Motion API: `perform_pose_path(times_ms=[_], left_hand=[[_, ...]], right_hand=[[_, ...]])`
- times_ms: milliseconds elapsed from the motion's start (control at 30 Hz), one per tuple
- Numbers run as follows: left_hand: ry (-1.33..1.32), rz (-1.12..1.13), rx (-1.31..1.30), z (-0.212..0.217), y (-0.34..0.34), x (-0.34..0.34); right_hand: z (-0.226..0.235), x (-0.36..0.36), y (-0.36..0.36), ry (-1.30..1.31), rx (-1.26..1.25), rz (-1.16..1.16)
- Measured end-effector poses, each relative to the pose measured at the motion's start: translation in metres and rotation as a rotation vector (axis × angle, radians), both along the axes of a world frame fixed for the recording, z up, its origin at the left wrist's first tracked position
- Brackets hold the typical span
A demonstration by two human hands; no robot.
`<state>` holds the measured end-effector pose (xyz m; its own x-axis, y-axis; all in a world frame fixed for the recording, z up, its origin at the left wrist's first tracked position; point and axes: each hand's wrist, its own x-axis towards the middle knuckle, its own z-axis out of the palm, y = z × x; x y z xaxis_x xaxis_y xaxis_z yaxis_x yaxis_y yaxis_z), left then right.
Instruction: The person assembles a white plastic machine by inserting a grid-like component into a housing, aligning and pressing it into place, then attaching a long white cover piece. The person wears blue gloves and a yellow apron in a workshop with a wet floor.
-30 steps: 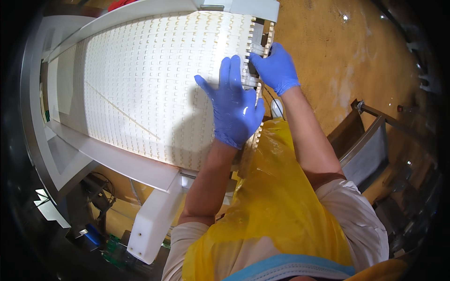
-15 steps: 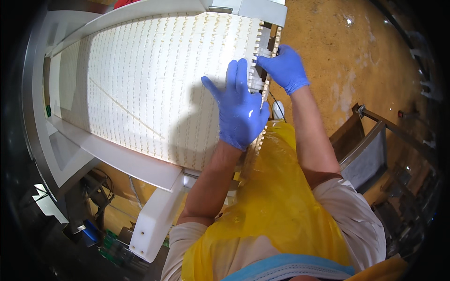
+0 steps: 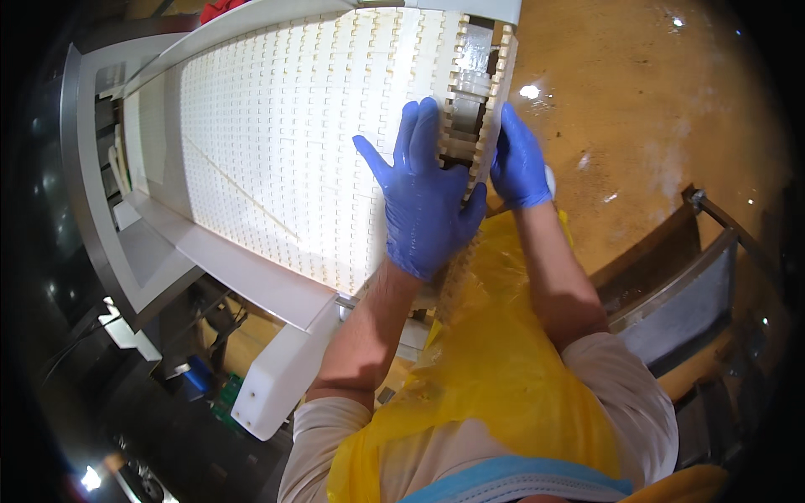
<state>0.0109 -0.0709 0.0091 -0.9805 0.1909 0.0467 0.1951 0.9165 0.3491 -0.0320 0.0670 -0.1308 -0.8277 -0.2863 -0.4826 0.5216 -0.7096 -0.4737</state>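
A white modular conveyor belt [image 3: 277,151] with toothed link edges stretches away from me. At its near end two toothed edges stand apart, with pale sprockets [image 3: 471,84] and a dark gap between them. My left hand [image 3: 423,205], in a blue glove, lies palm down on the belt beside the gap. Three of its fingers are stretched out and spread, while the index finger and thumb bend toward the toothed edges. My right hand [image 3: 521,163], also gloved in blue, grips the belt's outer, hanging part from the right. Some of its fingertips are hidden behind the belt.
White side guards [image 3: 243,268] border the belt, and a white bracket [image 3: 281,390] juts out below left. A metal frame with a grey panel [image 3: 683,323] stands right on the orange-brown floor [image 3: 620,101]. My yellow apron [image 3: 495,377] hangs close to the belt's end.
My right hand has moved down along the outer side of the belt. The gap between the toothed edges looks wider. My left hand stays on the belt, and the view has shifted slightly.
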Motion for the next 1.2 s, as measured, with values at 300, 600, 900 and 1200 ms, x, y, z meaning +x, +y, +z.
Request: perform_pose_path(times_ms=[300, 600, 900, 1200], left_hand=[[-0.031, -0.017, -0.027, -0.003, 0.000, 0.002], [0.120, 0.012, 0.342, -0.017, -0.011, 0.013], [0.193, 0.364, 0.307, -0.027, -0.010, 0.015], [0.229, 0.199, -0.001, -0.019, -0.018, 0.018]], right_hand=[[0.003, 0.061, -0.038, 0.129, -0.221, -0.061], [0.037, 0.042, -0.035, 0.131, 0.109, -0.053], [0.065, 0.036, -0.033, 0.216, 0.192, -0.063], [0.067, 0.036, -0.033, 0.204, 0.185, -0.028]])
